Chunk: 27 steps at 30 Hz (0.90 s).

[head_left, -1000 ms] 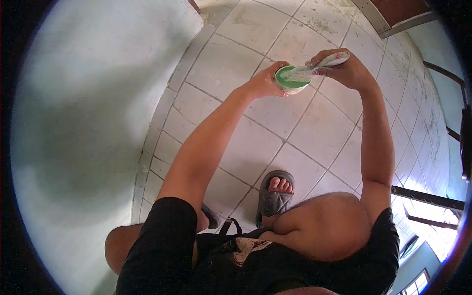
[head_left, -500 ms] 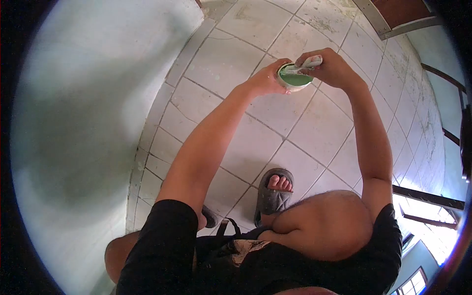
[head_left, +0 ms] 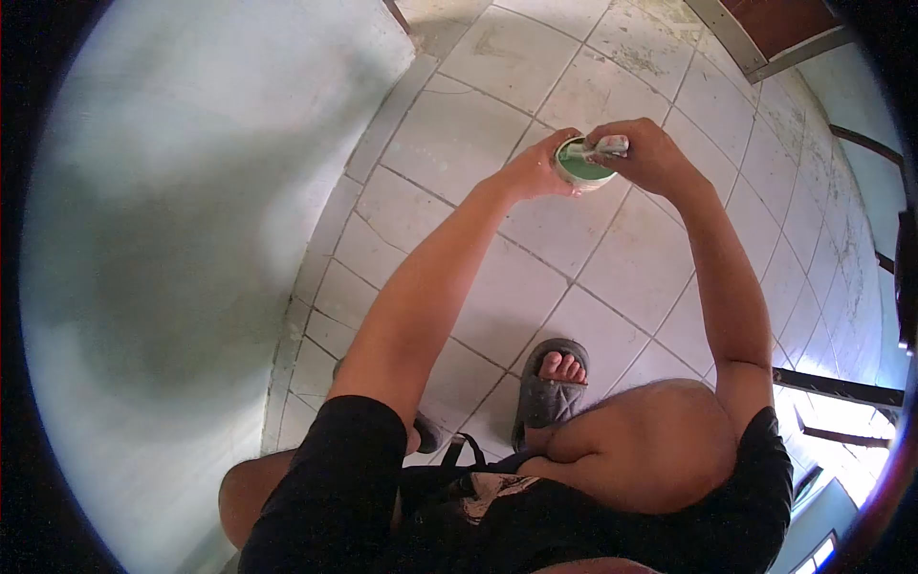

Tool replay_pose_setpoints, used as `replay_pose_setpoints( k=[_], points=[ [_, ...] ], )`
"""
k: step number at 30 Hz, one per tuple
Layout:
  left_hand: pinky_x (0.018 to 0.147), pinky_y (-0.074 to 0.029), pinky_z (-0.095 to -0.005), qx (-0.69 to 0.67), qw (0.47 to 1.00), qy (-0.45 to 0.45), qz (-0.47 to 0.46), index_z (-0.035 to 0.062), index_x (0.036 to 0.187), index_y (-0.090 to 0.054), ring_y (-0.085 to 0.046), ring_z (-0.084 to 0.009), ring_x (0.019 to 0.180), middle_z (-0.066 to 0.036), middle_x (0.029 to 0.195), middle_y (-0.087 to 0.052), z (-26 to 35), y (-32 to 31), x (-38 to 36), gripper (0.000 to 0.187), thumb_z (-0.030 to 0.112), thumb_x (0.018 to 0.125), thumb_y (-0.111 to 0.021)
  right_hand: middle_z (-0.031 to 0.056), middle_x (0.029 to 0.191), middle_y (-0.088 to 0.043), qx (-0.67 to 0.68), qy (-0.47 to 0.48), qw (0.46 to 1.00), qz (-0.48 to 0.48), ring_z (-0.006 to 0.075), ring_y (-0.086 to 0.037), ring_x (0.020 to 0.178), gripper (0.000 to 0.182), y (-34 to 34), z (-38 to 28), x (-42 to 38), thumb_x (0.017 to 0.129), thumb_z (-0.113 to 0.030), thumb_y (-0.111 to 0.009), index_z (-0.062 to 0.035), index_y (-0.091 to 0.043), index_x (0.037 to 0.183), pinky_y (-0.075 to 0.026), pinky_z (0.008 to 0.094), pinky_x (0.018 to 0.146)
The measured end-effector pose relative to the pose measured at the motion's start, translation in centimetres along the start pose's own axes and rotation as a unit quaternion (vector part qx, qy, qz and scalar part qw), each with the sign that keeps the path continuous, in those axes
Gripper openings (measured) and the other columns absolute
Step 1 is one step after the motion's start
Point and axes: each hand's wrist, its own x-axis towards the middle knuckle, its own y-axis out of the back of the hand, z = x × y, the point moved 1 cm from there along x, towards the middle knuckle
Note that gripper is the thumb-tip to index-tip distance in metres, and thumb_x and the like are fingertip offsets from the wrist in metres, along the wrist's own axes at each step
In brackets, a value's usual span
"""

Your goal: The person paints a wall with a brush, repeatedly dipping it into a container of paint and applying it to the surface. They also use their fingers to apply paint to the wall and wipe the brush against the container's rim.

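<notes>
White tiled floor [head_left: 574,230]; pale green wall [head_left: 191,239] at 9 o'clock. Paint tub [head_left: 586,186] at 1 o'clock, green inside. Left hand [head_left: 537,172]: curled around its 9 o'clock side. Right hand [head_left: 653,155]: closed on paintbrush [head_left: 613,145] over tub mouth.

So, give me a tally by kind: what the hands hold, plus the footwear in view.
Tub of green paint: 1, in the left hand
Paintbrush: 1, in the right hand
Grey slide sandals: 2, one mostly hidden
Total: 4
</notes>
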Motion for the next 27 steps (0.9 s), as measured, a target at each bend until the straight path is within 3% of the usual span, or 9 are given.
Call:
replay_pose_setpoints(
  k=[3,10,15,21,23,27],
  points=[
    [0.093,-0.042,-0.0323,0.030,0.999,-0.006,0.019,0.0091,0.127,-0.042,-0.054,-0.0214,0.109,-0.009,0.116,-0.057,-0.1,-0.1,0.1,0.083,0.008,0.055,-0.081,0.0104,0.087,-0.067,-0.007,-0.012,1.000,-0.001,0.0240,-0.063,0.078,0.020,0.0,-0.3,-0.2,0.076,-0.012,-0.067,-0.0103,-0.066,0.096,-0.049,0.0336,0.074],
    [0.093,-0.042,-0.0323,0.033,0.999,-0.018,0.015,0.0089,0.126,-0.042,-0.054,-0.0207,0.108,-0.008,0.116,-0.057,-0.4,-0.1,0.3,0.082,0.008,0.054,-0.081,0.0109,0.086,-0.067,-0.011,-0.012,1.000,-0.004,0.0249,-0.063,0.078,0.019,-0.6,0.1,-0.3,0.076,-0.013,-0.067,-0.0094,-0.066,0.095,-0.049,0.0344,0.074],
    [0.096,-0.040,-0.0331,0.021,1.000,0.005,-0.002,0.0107,0.132,-0.037,-0.051,-0.0212,0.113,-0.009,0.121,-0.055,0.1,-0.1,0.1,0.085,0.010,0.060,-0.081,0.0115,0.084,-0.066,0.006,-0.010,1.000,0.027,0.0263,-0.063,0.077,0.018,-0.8,0.5,-0.4,0.077,-0.015,-0.066,-0.0109,-0.066,0.095,-0.049,0.0348,0.073],
    [0.094,-0.041,-0.0316,0.003,0.999,0.027,0.017,0.0095,0.129,-0.040,-0.052,-0.0198,0.111,-0.008,0.116,-0.057,0.3,-0.4,-0.1,0.084,0.008,0.057,-0.082,0.0114,0.084,-0.066,0.022,-0.025,0.999,0.043,0.0267,-0.063,0.078,0.019,-0.8,0.6,-0.6,0.078,-0.017,-0.064,-0.0116,-0.065,0.096,-0.049,0.0354,0.073],
    [0.094,-0.041,-0.0316,0.003,1.000,0.019,0.008,0.0097,0.129,-0.040,-0.052,-0.0197,0.111,-0.008,0.116,-0.057,-0.2,-0.3,0.3,0.083,0.008,0.057,-0.081,0.0071,0.084,-0.066,-0.055,-0.008,0.998,0.040,0.0181,-0.062,0.075,0.018,-1.1,0.7,-0.4,0.077,-0.012,-0.066,-0.0092,-0.066,0.095,-0.049,0.0304,0.072],
    [0.094,-0.041,-0.0319,-0.002,1.000,0.011,0.015,0.0094,0.129,-0.040,-0.052,-0.0198,0.110,-0.008,0.116,-0.057,-0.4,-0.4,0.2,0.082,0.009,0.058,-0.081,0.0068,0.083,-0.067,0.013,-0.031,0.998,0.062,0.0189,-0.062,0.073,0.018,-0.7,0.1,-0.8,0.077,-0.014,-0.067,-0.0110,-0.066,0.094,-0.049,0.0311,0.072]
  ],
)
